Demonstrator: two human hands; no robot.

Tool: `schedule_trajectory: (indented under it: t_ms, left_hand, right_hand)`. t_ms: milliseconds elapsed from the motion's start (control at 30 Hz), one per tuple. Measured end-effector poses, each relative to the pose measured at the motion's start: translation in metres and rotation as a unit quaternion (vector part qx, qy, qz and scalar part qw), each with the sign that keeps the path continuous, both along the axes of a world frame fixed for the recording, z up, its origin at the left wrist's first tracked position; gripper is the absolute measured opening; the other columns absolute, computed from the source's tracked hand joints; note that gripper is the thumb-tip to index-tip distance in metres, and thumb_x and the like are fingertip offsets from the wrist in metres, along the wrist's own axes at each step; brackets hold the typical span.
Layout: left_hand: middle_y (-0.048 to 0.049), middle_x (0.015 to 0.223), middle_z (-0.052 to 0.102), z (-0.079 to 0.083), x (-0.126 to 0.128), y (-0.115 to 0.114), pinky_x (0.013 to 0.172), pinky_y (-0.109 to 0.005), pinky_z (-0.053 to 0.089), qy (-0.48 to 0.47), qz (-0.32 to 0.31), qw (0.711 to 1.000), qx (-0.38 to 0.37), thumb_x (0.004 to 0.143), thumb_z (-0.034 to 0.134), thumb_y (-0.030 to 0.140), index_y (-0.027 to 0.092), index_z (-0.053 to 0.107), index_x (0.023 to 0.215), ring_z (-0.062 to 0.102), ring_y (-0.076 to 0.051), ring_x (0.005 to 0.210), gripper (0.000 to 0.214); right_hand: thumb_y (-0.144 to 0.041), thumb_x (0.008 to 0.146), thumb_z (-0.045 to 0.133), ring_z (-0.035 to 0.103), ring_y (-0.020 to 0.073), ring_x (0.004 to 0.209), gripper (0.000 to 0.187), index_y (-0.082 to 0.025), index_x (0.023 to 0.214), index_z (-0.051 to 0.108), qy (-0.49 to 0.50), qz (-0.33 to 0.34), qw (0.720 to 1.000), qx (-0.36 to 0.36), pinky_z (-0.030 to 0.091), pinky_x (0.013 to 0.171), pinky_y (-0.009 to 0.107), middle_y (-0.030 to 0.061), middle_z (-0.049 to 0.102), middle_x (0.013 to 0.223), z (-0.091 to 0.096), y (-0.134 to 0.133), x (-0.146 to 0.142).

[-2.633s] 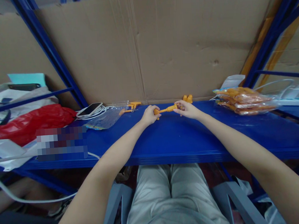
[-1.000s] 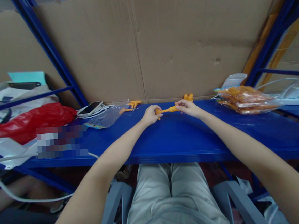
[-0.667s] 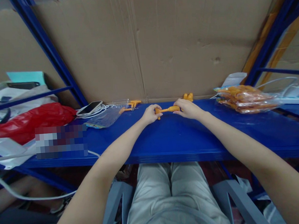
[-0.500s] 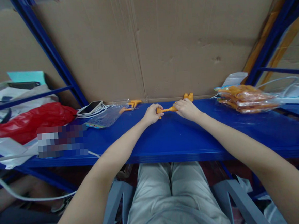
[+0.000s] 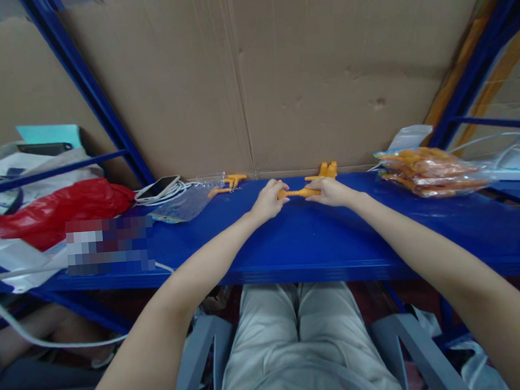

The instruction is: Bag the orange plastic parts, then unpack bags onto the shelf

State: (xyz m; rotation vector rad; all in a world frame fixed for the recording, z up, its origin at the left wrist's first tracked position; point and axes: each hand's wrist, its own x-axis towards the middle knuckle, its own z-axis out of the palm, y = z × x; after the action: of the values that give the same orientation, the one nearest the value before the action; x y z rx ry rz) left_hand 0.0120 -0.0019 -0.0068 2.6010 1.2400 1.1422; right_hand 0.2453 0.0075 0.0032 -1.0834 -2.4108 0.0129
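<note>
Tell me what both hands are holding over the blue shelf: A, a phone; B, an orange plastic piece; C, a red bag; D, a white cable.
B: the left hand and right hand each grip one end of the orange plastic piece.

- A blue tabletop (image 5: 316, 238) ran left to right, backed by cardboard.
- At its left lay a red bag (image 5: 51, 211), a phone (image 5: 157, 188) on white cable, and a clear packet (image 5: 183, 206).
- Orange plastic pieces (image 5: 227, 182) lay by the back edge.
- Bagged orange parts (image 5: 427, 172) sat at the right.
</note>
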Motion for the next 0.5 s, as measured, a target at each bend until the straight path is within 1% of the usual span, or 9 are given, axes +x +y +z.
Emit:
schedule_trajectory:
  t_ms: [100,167,233,300,367,433,500]
  left_hand:
    - [-0.0047,0.102,0.059,-0.001,-0.001,0.001,0.093,-0.031,0.045,0.01,-0.013,1.0,0.009,0.077,0.068,0.003,0.017,0.065,0.099,0.058,-0.018,0.1,0.027]
    - [-0.0054,0.103,0.059,0.0,-0.001,0.002,0.094,-0.031,0.045,0.009,-0.013,1.0,0.008,0.076,0.068,0.002,0.016,0.065,0.101,0.059,-0.018,0.102,0.028]
    - [-0.0052,0.102,0.059,0.002,-0.001,0.006,0.095,-0.032,0.045,0.002,-0.004,1.0,-0.002,0.075,0.069,0.002,0.016,0.065,0.101,0.059,-0.018,0.101,0.03]
    - [-0.0041,0.097,0.06,0.002,0.0,0.01,0.093,-0.033,0.047,-0.007,0.006,1.0,-0.025,0.073,0.071,0.003,0.016,0.066,0.101,0.06,-0.018,0.097,0.031]
    - [-0.0031,0.094,0.061,0.001,0.0,0.014,0.089,-0.033,0.049,-0.022,0.007,0.998,-0.052,0.072,0.073,0.006,0.017,0.066,0.101,0.061,-0.017,0.091,0.032]
    - [-0.0035,0.094,0.062,-0.001,-0.001,0.018,0.084,-0.032,0.052,-0.047,-0.003,0.996,-0.079,0.072,0.074,0.009,0.017,0.066,0.102,0.061,-0.015,0.084,0.032]
    - [-0.0051,0.098,0.062,-0.002,-0.002,0.02,0.079,-0.031,0.053,-0.072,-0.011,0.992,-0.104,0.073,0.074,0.011,0.016,0.066,0.103,0.061,-0.013,0.078,0.032]
  right_hand:
    - [-0.039,0.081,0.067,0.067,0.0245,0.081,0.026,-0.018,0.094,0.074,-0.004,0.015,0.998,-0.058,0.05,0.081,0.038,0.0061,0.072,0.082,-0.001,0.005,0.001]
    - [-0.038,0.083,0.065,0.067,0.0228,0.079,0.028,-0.016,0.099,0.073,0.0,0.002,0.998,-0.062,0.051,0.077,0.035,0.0062,0.072,0.086,-0.003,0.007,-0.001]
    - [-0.035,0.084,0.063,0.067,0.0236,0.084,0.029,-0.015,0.104,0.071,-0.006,-0.027,0.999,-0.024,0.05,0.076,0.035,0.0091,0.072,0.094,-0.005,0.008,-0.005]
    - [-0.032,0.084,0.063,0.066,0.027,0.092,0.028,-0.014,0.104,0.069,-0.042,-0.067,0.996,0.036,0.048,0.08,0.037,0.013,0.071,0.101,-0.006,0.005,-0.01]
    - [-0.026,0.085,0.059,0.065,0.0309,0.097,0.024,-0.013,0.102,0.068,-0.101,-0.113,0.984,0.09,0.045,0.084,0.041,0.0165,0.07,0.102,-0.002,-0.002,-0.018]
    - [-0.019,0.085,0.053,0.063,0.0328,0.099,0.023,-0.01,0.1,0.068,-0.152,-0.159,0.966,0.134,0.041,0.087,0.043,0.0198,0.07,0.101,0.004,-0.009,-0.026]
    - [-0.014,0.085,0.049,0.064,0.033,0.098,0.024,-0.009,0.099,0.068,-0.18,-0.187,0.953,0.153,0.039,0.09,0.045,0.0219,0.07,0.099,0.012,-0.016,-0.034]
